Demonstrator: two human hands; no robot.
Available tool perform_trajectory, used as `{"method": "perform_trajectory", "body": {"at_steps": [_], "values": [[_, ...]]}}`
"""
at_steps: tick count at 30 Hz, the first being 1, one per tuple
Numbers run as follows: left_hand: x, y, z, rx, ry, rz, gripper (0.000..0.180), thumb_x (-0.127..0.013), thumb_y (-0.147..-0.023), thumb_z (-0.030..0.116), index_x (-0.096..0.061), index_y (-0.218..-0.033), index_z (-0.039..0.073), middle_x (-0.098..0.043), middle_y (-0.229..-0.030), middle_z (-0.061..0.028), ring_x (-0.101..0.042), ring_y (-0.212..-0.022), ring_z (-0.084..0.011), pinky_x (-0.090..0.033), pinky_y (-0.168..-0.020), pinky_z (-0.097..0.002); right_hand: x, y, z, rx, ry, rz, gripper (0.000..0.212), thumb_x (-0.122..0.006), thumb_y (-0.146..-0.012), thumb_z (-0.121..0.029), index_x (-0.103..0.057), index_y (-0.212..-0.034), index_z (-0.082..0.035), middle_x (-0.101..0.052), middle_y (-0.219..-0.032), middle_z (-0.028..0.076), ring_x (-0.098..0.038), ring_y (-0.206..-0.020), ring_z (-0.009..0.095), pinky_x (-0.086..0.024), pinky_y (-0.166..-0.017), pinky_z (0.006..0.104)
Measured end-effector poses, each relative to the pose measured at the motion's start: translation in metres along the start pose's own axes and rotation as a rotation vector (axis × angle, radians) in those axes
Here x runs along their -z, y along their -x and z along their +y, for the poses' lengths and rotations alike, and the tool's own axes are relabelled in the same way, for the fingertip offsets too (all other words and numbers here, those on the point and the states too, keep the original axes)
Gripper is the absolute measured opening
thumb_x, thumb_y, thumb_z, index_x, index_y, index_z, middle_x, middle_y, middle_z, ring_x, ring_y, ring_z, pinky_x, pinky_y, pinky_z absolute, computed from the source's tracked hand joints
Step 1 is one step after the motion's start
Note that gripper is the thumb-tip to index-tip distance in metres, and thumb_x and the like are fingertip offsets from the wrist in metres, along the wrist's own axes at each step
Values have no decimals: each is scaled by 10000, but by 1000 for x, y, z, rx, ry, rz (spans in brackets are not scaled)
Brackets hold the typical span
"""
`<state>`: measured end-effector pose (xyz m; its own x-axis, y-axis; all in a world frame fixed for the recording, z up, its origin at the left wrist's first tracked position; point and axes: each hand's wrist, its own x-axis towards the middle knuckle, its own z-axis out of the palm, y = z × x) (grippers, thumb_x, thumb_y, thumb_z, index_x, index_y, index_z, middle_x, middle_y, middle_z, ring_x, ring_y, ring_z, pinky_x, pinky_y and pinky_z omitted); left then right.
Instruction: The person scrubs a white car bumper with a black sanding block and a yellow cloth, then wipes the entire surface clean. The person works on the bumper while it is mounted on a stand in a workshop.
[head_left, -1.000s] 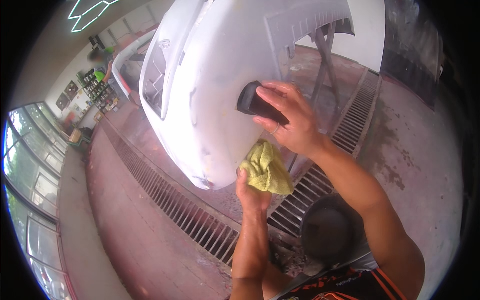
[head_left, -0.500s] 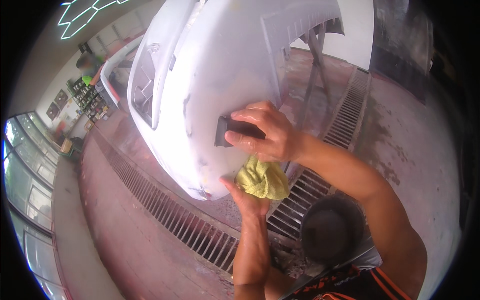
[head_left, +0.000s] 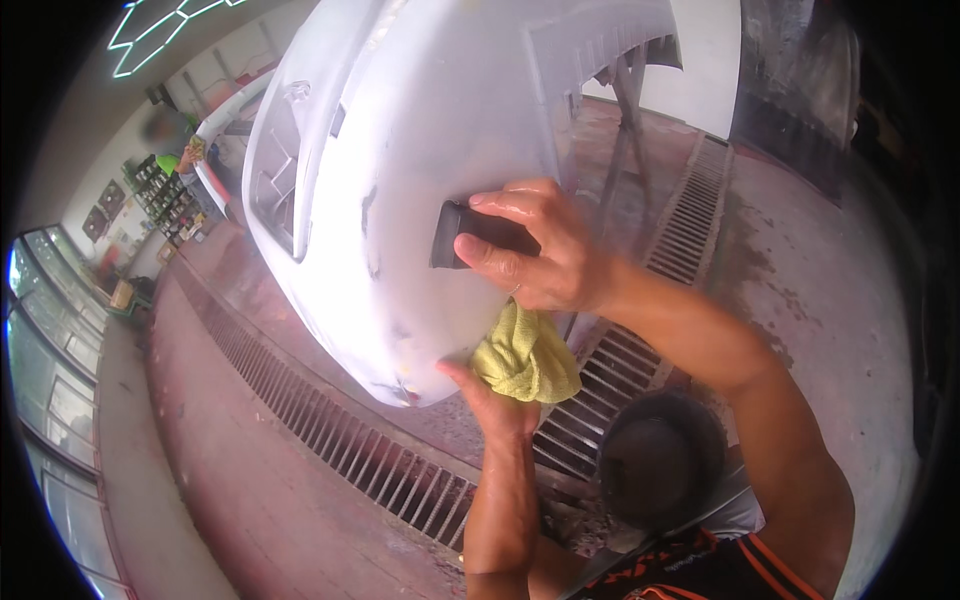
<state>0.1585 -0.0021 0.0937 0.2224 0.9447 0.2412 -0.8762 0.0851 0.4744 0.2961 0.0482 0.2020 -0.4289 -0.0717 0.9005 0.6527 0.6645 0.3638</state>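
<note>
A large white-grey car bumper (head_left: pixel 440 130) stands in front of me, its surface wet-looking with a few dark scuff marks. My right hand (head_left: pixel 550 250) grips a black sanding block (head_left: pixel 490 235) between thumb and fingers and presses it against the bumper's rounded side. Just below, my left hand (head_left: pixel 500 405) is at the bumper's lower edge, thumb stretched toward its surface. A bunched yellow-green cloth (head_left: pixel 525 360) lies in the left palm; the other fingers are mostly hidden under it.
A dark bucket (head_left: pixel 662 460) sits on the floor by my body. Metal floor grates (head_left: pixel 340 440) run on both sides. A stand (head_left: pixel 628 130) shows behind the bumper. At the far left, another person (head_left: pixel 175 155) works at a second bumper (head_left: pixel 215 120) near shelves of cans.
My right hand has slid the sanding block a little upward along the bumper. The left hand and cloth stay at the lower edge. The view has shifted slightly.
</note>
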Motion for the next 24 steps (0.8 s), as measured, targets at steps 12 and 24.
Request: {"method": "perform_trajectory", "body": {"at_steps": [12,24], "values": [[2,2,0,35,1,-51,982,-302,-933,794,-249,-1564,44,-378,-1563,-143,-400,-1428,-308,-343,-1179,-455,-1,-3,-5,-51,60,19,577,-804,-726,-58,-708,-1276,-205,-611,-1188,94,-584,-1029,280,-486,-864,404],[-1,4,1,38,-25,-46,957,-291,-936,797,-282,-1555,68,-426,-1532,-128,-442,-1396,-291,-368,-1164,-452,-3,-18,1,-137,78,150,539,-824,-728,-77,-719,-1244,-190,-606,-1208,99,-577,-1026,275,-478,-866,388]]}}
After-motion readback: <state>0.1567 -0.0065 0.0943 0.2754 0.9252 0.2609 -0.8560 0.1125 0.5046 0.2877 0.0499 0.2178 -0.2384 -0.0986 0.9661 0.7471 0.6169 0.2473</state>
